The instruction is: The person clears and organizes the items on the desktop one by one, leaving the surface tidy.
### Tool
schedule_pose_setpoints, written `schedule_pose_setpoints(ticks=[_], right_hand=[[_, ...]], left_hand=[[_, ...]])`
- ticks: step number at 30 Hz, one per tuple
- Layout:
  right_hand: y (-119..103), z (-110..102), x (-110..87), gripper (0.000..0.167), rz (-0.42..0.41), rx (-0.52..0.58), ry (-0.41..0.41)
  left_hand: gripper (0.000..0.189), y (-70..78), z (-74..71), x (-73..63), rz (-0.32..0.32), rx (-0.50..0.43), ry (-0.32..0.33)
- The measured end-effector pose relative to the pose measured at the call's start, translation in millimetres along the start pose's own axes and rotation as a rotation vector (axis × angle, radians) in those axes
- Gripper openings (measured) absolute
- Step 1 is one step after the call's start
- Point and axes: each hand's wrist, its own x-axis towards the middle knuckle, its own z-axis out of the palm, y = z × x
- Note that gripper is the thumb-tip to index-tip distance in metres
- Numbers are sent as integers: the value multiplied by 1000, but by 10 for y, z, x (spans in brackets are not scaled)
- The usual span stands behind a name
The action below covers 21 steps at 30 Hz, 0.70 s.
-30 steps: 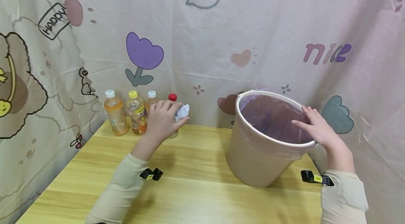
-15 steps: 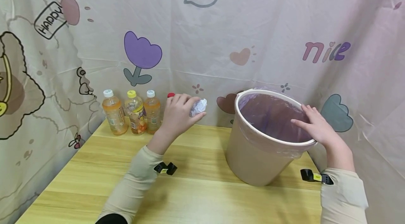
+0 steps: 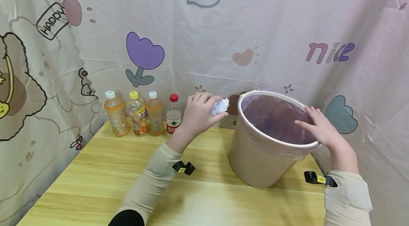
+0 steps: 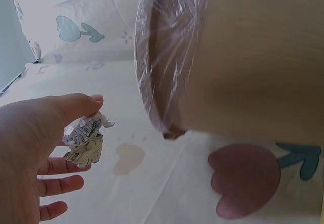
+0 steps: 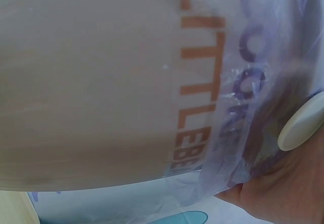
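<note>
A printed cloth hangs behind and to both sides of the wooden counter, meeting its far edge. The beige bin stands towards the counter's far right corner, close to the right edge; a clear liner is folded over its rim. The right hand rests on the rim's right side, fingers extended, thumb spread apart from them and reaching over the opening. The left hand is raised above the counter, pinching a paper ball between thumb and fingers. Four bottles stand upright along the far edge from the far left corner: white-capped bottle, yellow-capped bottle, second white-capped bottle, red-capped bottle. Crumpled and printed, the ball is outside the bin, near the rim's left side.
</note>
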Motion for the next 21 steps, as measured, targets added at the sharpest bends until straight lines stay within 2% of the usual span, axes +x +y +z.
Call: schedule_pose_setpoints(ticks=[6,21], right_hand=[[4,1,-1,84,3,3,1],[12,6,4,84,1,8,1]], left_hand=[[49,146,68,103,13,-31,6],[51,420,219,272,-30,-102,-63]])
